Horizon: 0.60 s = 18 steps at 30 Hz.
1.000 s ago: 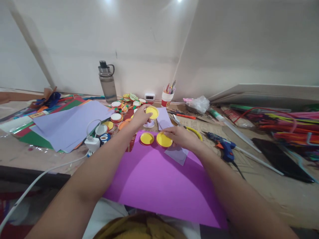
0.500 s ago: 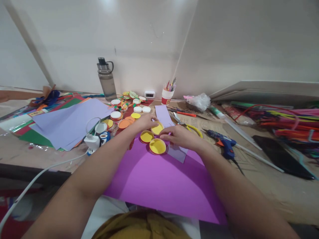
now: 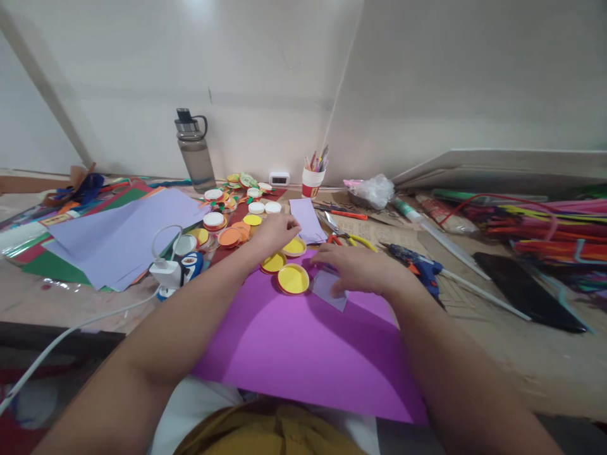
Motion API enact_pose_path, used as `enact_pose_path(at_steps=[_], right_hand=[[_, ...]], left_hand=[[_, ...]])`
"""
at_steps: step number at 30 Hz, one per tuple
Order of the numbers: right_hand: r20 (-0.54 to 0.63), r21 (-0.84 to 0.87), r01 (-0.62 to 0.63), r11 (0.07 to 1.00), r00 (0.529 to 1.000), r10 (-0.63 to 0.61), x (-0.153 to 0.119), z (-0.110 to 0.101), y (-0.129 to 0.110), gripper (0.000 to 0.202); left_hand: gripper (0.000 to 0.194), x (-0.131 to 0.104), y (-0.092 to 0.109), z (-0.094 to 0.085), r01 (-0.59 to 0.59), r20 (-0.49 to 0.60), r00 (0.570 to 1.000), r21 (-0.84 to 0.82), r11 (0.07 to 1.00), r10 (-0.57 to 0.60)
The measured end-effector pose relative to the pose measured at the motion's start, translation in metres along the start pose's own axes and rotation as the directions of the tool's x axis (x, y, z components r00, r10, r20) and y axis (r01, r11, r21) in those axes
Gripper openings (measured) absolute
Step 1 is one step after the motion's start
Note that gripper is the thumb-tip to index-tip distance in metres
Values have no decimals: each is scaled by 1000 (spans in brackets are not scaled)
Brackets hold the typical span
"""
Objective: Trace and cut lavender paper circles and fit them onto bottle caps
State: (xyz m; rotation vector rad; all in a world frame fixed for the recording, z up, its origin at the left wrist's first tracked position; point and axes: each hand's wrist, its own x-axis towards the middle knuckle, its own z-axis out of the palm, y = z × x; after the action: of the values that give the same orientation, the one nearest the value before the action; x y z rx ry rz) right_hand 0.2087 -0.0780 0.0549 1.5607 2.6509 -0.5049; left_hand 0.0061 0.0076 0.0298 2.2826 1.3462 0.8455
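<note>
Nearby, a glue gun [image 3: 427,272] flanks the right hand [image 3: 356,268].

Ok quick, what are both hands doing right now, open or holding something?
Left hand: fingers partly curled by a yellow disc; grip can't be told.
Right hand: open, over the small lavender paper.

Taking the yellow discs [image 3: 293,279] as my clock's centre, I have a broad open run towards six, over the purple sheet [image 3: 303,360]. At three, the right hand [image 3: 355,268] bars my way, the glue gun [image 3: 427,268] beyond it. The left hand [image 3: 277,232] closes eleven, a bottle [image 3: 196,161] behind. Twelve gives me a slim gap between the hands, then the pen cup [image 3: 310,184]; nine meets the left forearm [image 3: 203,309].
</note>
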Motion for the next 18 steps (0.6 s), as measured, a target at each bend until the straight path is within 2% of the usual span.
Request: enact_pose_path(at_steps=[3,8,11,13,15,16,18], right_hand=[[63,8,17,1000,998,-18,1,3,-3,66],[88,0,-40,999,995,40,-1,-1,-6,54],[111,-37,-48,998,992,52,-7,-11,-8,35],[116,27,-9,1000,993,6,-12,-20,-5,16],[78,139,34,990,996,-45,-16,-29,3,13],[22,204,33,978,999,-38,-17,-33,7,14],[-141,375,-24,927,987,82,-17,-38,15,16]], left_hand=[[16,-1,3,-1,16,3,1000,-12,1000,-16],[16,-2,3,-4,43,-21,999,-73,996,-45],[13,-1,3,-3,45,-37,998,-154,987,-51],[13,0,4,-2,53,3,998,-291,955,-55],[21,0,9,-3,96,98,994,-501,860,-54],[29,-1,12,-3,136,164,985,-609,781,-44],[47,-3,20,-5,237,302,953,-767,596,10]])
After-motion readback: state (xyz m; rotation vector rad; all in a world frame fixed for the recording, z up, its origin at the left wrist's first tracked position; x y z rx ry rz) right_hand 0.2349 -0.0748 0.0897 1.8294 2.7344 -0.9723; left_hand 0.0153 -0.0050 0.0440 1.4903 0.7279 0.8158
